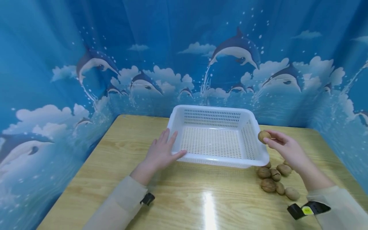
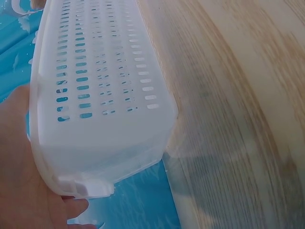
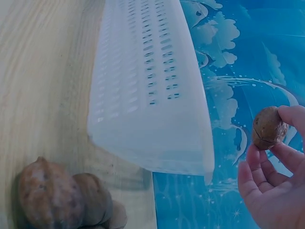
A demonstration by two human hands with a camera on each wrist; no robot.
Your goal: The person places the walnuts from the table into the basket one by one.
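Note:
A white plastic basket (image 1: 211, 161) with slotted walls and base stands on the wooden table. My left hand (image 1: 161, 151) rests on its near left corner, fingers spread along the left side and thumb over the front rim. In the left wrist view, fingertips (image 2: 76, 208) show just past the basket's corner. My right hand (image 1: 284, 147) pinches a walnut (image 1: 264, 136) between thumb and fingers, close by the basket's right rim. The right wrist view shows this brown walnut (image 3: 268, 128) beyond the rim. Several more walnuts (image 1: 268, 185) lie in a cluster below the right hand.
The pale wooden table (image 1: 178, 195) reaches back to a blue curtain (image 1: 172, 64) printed with dolphins and clouds, which also hangs along both sides. A dark wrist device (image 1: 309, 209) sits on the right sleeve and another (image 1: 148, 198) on the left.

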